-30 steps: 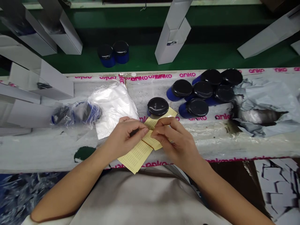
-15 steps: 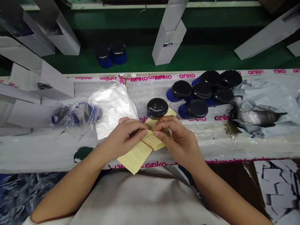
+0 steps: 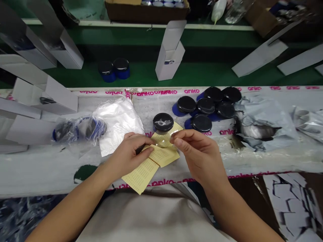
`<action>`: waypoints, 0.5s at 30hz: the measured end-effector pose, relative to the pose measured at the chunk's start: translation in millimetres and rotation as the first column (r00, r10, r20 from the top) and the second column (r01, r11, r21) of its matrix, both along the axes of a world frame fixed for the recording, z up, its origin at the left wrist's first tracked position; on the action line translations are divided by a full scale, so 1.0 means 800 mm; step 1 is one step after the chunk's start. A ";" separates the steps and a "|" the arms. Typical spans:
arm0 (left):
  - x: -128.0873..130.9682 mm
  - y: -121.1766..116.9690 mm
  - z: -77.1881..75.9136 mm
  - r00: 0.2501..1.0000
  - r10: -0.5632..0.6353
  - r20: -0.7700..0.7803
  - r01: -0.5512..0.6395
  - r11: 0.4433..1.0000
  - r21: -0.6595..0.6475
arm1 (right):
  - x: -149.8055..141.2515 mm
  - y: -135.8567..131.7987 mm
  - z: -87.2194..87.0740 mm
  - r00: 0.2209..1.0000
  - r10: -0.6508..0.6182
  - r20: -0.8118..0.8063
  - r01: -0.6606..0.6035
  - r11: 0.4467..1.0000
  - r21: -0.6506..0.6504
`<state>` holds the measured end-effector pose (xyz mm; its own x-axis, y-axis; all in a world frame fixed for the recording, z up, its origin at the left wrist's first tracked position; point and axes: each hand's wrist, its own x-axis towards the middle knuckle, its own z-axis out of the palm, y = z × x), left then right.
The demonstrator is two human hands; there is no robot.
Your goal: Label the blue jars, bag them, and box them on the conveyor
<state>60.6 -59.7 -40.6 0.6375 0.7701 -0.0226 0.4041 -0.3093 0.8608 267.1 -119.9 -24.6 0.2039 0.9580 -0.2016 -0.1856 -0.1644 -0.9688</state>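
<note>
Several yellow printed sheets (image 3: 141, 174) lie in front of me, with a thin brown band across them. My left hand (image 3: 130, 153) is closed at their upper left edge, thumb and fingers on the paper. My right hand (image 3: 202, 154) is raised over the right side in a pinch. A small piece of clear film (image 3: 165, 142) stretches from its fingertips toward the left fingers; its exact outline is hard to make out. Just beyond stands a blue jar with a glossy black lid (image 3: 163, 122), touching or overlapping the far sheet.
Several more blue jars (image 3: 201, 123) cluster at right, beside a torn grey plastic bag (image 3: 267, 124). Left are clear plastic bags (image 3: 119, 124) and wrapped jars (image 3: 80, 129). White boxes (image 3: 168, 65) stand along the green surface behind. A carton (image 3: 148, 12) sits on the back ledge.
My right hand has drawn away from my left to the right, with clear film now showing between them. The view has tilted up, bringing the back ledge into sight.
</note>
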 end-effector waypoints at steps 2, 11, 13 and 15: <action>-0.003 -0.001 0.006 1.000 0.020 0.013 -0.020 1.000 0.013 | 0.006 0.005 0.008 0.997 -0.026 -0.070 0.021 0.998 -0.064; 0.018 -0.004 0.072 0.957 0.226 0.181 -0.241 0.968 0.063 | 0.014 0.031 0.035 0.973 0.147 -0.179 -0.155 0.987 -0.035; 0.028 0.001 0.082 0.945 0.247 0.215 -0.264 0.963 0.053 | 0.012 0.036 0.037 0.973 0.198 -0.117 -0.199 0.980 0.003; 0.035 0.006 0.087 0.942 0.250 0.226 -0.267 0.962 0.049 | 0.011 0.041 0.040 0.970 0.240 -0.045 -0.240 0.971 0.023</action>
